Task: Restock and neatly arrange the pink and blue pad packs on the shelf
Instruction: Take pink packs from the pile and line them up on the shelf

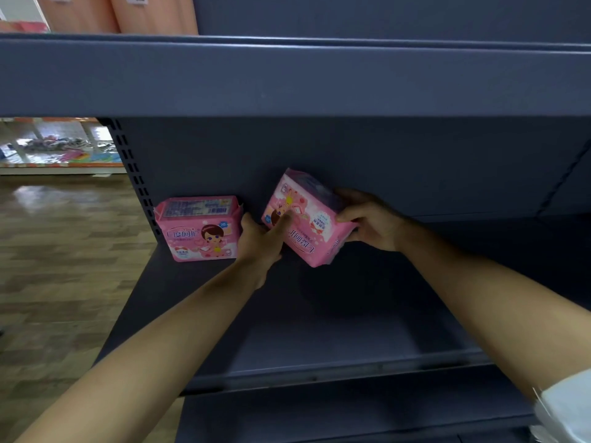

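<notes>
Head view: both bare forearms reach from the bottom corners of the frame up toward its centre, converging on one pink pad pack (311, 215) held in front of the dark back panel (399, 155). The left grip (260, 241) comes in from the lower left with the wrist nearly straight. One digit lies across the pack's printed face, and the rest of the hand is bunched against the pack's lower left edge. The right grip (372, 220) comes from the lower right, its fingers curled over the pack's upper right end and its thumb pressed on the front face. So both grips are closed on this pack. The pack is tilted, with one corner pointing down and its lettering turned at an angle. It appears to hang just above the grey shelf (319, 334), with a soft shadow beneath it.

Left of centre a second pink pad pack (200, 228) stands upright on the shelf against the slotted upright (134, 174), just beside the left grip's knuckles. An upper shelf (287, 78) spans the top of the frame. Wooden floor (64, 251) fills the left side, and a white sleeve (566, 407) shows at the lower right
</notes>
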`<state>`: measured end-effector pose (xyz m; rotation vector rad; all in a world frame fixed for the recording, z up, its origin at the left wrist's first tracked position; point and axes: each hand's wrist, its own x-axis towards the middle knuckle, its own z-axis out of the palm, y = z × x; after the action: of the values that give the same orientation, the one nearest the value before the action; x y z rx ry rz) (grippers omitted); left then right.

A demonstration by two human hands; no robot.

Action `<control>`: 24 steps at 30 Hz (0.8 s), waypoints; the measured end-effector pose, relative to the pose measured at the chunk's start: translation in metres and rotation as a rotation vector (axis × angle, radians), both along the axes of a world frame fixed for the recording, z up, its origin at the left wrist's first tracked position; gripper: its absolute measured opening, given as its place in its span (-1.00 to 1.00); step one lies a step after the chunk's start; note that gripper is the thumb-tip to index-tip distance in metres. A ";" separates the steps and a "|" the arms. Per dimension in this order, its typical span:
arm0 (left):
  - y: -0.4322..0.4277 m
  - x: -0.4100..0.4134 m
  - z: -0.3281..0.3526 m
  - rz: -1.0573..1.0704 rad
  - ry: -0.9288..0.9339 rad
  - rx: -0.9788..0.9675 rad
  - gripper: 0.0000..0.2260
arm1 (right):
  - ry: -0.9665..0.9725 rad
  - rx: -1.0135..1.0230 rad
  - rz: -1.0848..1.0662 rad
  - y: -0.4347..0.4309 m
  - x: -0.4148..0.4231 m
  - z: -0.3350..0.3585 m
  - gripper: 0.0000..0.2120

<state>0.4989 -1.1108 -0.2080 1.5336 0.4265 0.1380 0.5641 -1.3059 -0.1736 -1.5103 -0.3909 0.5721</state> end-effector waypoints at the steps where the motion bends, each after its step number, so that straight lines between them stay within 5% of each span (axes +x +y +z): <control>1: 0.000 0.000 0.002 0.014 0.026 -0.012 -0.34 | -0.028 -0.033 0.008 0.000 0.001 0.000 -0.37; 5: 0.002 -0.001 0.015 -0.009 0.084 -0.316 -0.32 | -0.099 -0.145 0.067 0.002 -0.002 0.001 -0.10; 13: -0.008 -0.002 0.013 -0.091 -0.032 -0.621 -0.31 | -0.101 0.050 -0.104 0.011 -0.014 0.011 -0.82; 17: -0.007 -0.002 0.007 -0.088 -0.035 -0.542 -0.35 | -0.055 0.126 -0.145 0.012 -0.015 0.005 -0.73; 24: 0.002 -0.013 0.005 -0.101 -0.114 -0.453 -0.52 | -0.009 -0.058 -0.379 0.012 -0.011 0.002 -0.70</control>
<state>0.4862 -1.1086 -0.2033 1.0921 0.2658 0.0446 0.5530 -1.2943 -0.1718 -1.5934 -0.0894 0.2786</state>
